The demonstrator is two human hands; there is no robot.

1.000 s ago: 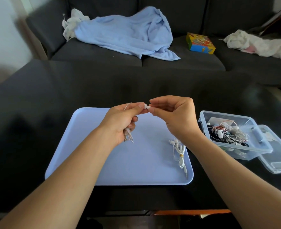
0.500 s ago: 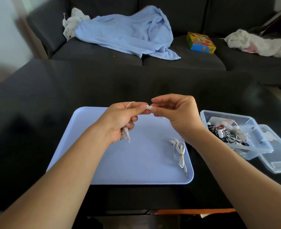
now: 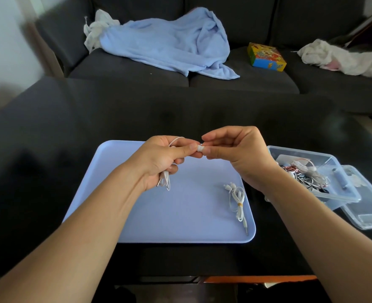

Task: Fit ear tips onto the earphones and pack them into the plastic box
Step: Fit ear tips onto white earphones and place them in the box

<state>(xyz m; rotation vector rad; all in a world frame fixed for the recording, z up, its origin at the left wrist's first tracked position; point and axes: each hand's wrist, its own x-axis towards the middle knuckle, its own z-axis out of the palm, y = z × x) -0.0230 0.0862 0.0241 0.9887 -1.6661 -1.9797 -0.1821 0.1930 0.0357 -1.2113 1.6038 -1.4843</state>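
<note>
Above the tray (image 3: 137, 215), my left hand (image 3: 161, 158) grips earphones (image 3: 165, 180); right hand (image 3: 235, 149) pinches an ear tip (image 3: 200, 148), which could slip and drop.

a home living room. a dark grey sofa (image 3: 202, 82) fills the far side, with a crumpled light blue blanket (image 3: 169, 44) thrown over its seat, a colourful cardboard box (image 3: 266, 56) on the next cushion and white cloth (image 3: 342, 59) bunched at the right end. a low black desk (image 3: 93, 119) stands just before the sofa, like a coffee table.
</note>
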